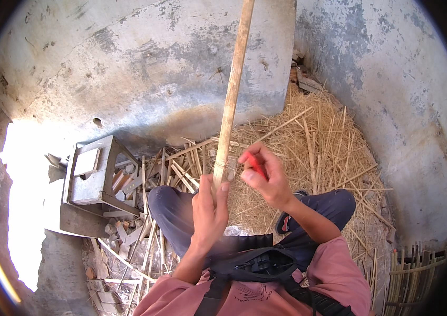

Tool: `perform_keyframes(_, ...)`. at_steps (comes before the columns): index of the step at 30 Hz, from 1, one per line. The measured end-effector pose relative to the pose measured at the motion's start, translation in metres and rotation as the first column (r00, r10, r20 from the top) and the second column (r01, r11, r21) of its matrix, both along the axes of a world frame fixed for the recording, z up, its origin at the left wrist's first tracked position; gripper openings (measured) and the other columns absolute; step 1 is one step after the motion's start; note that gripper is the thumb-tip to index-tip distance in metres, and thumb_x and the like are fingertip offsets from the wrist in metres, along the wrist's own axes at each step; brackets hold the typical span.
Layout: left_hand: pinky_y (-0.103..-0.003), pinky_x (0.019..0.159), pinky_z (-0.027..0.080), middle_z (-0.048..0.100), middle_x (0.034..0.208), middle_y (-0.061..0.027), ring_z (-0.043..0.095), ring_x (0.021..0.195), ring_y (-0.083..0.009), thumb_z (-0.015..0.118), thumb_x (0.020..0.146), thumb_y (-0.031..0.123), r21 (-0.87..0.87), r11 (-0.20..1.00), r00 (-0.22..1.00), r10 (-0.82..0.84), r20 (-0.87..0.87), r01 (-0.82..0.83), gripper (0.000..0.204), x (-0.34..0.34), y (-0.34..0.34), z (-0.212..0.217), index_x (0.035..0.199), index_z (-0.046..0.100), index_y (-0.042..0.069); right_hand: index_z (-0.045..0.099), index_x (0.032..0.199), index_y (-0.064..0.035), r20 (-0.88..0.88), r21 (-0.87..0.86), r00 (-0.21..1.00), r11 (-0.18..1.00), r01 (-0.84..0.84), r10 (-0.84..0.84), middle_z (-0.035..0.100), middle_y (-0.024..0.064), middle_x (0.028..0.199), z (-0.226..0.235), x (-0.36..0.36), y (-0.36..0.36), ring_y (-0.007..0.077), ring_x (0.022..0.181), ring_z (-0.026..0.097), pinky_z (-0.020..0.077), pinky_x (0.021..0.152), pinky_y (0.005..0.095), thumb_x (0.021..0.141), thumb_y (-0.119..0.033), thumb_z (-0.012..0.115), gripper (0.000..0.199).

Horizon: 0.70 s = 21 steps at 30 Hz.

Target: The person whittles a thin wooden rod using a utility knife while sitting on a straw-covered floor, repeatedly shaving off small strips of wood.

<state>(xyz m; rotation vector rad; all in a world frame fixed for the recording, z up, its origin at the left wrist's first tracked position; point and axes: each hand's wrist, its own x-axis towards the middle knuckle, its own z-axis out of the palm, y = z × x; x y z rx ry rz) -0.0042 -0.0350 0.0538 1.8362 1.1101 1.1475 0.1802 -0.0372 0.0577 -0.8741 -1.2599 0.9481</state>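
The pole (231,102) is being grasped around its near end by the left hand (209,213), apparently for steadiness; to the pole's right, a red tool (255,165) is being clasped in the right hand (272,182), presumably for control.

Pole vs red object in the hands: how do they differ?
Size: the pole is long, reaching the picture's top edge; the red object looks far shorter.
Colour: the pole is tan, the red object bright red.
Grip: the left hand holds the pole, the right hand the red object.
Shared: both are handheld.
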Motion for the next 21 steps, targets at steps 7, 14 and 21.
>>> perform_keyframes(7,-0.040,0.053,0.046,0.063,0.069,-0.0166,0.065,0.057,-0.0309,0.062,0.107,0.010,-0.014,1.000,0.996,-0.002,-0.088,0.001,0.015,0.004,0.003,-0.006,0.112,0.054,-0.001,0.077,0.105,-0.0073,0.247,0.190,0.931,0.956,0.224,-0.267,0.055,-0.0063,0.070,-0.002,0.009,0.012,0.0028,0.058,0.043,0.0330,0.054,0.0234,0.088,-0.010,0.082,0.018)
perform_keyframes(14,-0.043,0.055,0.047,0.066,0.072,-0.0213,0.067,0.061,-0.0387,0.063,0.106,0.010,0.068,0.998,0.998,-0.003,-0.065,0.007,0.018,0.007,0.003,-0.014,0.115,0.052,-0.002,0.079,0.100,-0.0055,0.347,0.385,0.849,0.886,0.259,-0.398,0.070,0.0043,0.079,-0.008,0.005,0.018,0.0097,0.058,0.052,0.0411,0.055,0.0276,0.084,-0.010,0.086,0.019)
perform_keyframes(21,-0.048,0.055,0.048,0.067,0.074,-0.0243,0.068,0.066,-0.0448,0.063,0.105,0.010,0.095,0.995,0.992,0.032,-0.123,-0.020,0.021,0.006,0.002,-0.015,0.116,0.050,-0.002,0.075,0.091,-0.0043,0.366,0.400,0.831,0.877,0.265,-0.418,0.069,0.0035,0.080,-0.015,-0.002,0.021,0.0087,0.057,0.049,0.0381,0.053,0.0271,0.087,-0.008,0.083,0.009)
